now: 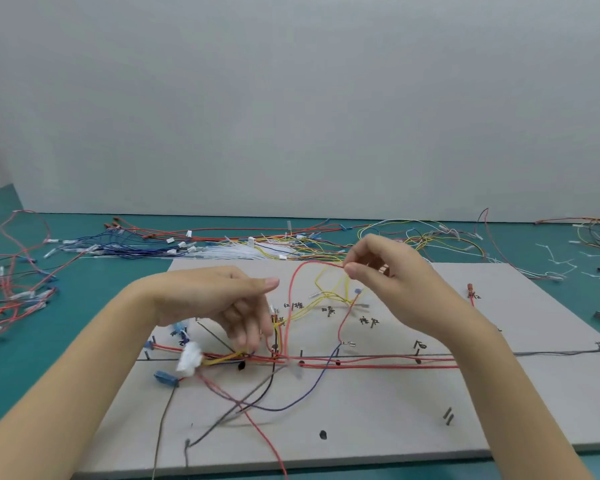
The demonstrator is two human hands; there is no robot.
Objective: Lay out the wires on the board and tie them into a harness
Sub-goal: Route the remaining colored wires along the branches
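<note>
While right hand pinches red wire arching down to board, left hand hangs relaxed.

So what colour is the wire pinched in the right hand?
Red. The right hand pinches a red wire that arcs down to the board; the head view shows it.

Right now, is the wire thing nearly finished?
Not yet. Red wires already lie along the board's line. The right hand pinches a red wire loop; the left hand reaches down. Loose purple and black wires remain; whether anything is tied is unclear.
</note>
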